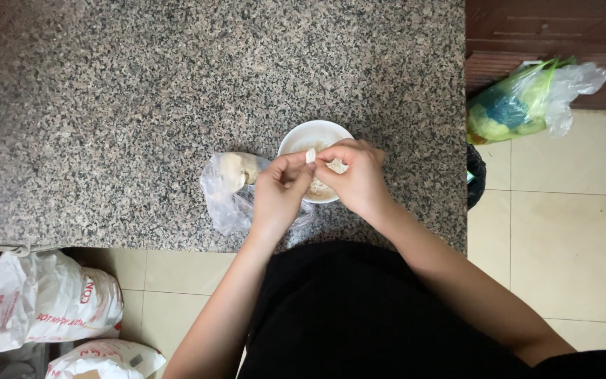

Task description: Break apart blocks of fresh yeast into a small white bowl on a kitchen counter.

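Both hands met right over the white bowl [315, 137] on the speckled granite worktop [106, 105]. The left hand [280, 193] and right hand [356, 175] had their fingers pinched on a small pale piece [311, 155]. A clear plastic bag [229, 189] lay just left, touching the left hand. A green bag [527, 102] sat on the floor, well apart.

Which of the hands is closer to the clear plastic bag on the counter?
Left. The left hand lies right over the clear plastic bag's edge, while the right hand sits over the white bowl, farther from the bag.
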